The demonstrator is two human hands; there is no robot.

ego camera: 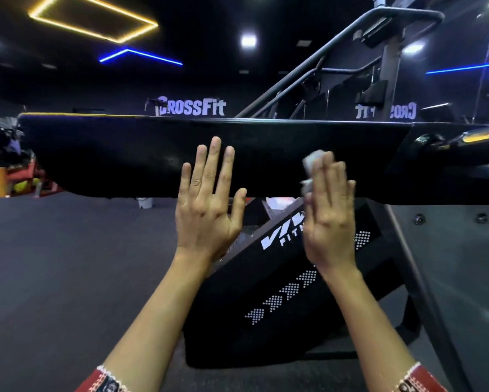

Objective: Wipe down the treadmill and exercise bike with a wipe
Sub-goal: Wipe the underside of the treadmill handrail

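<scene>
Dark gym, treadmill side panel (124, 154) across mid-frame: right hand (329, 219) presses wipe (311, 162) on it w/ straight fingers, left hand (209, 210) spread flat just left; wipe's pinned not gripped, so could bunch or slip out mid-stroke

The treadmill's long side panel (153, 154), running from 9 to 3 o'clock, is black, smooth and matt. Toward 3 o'clock its end cap (435, 142) turns glossy and mirrors the lights. The wipe (311, 165), at 2 o'clock, is pale, thin and crumpled, possibly damp paper rather than cloth. The handrail (350, 32), at 1 o'clock, is grey metal tube with a dull sheen. The lower cover (266, 292), at 6 o'clock, looks like matt black plastic with white print. Two bolts (419, 219), at 4 o'clock, are shiny metal. The floor (54, 264), at 8 o'clock, is dark grey, matt and finely grained. The cuffs (107, 381), at 7 and 5 o'clock, are red woven cloth with white trim.
</scene>
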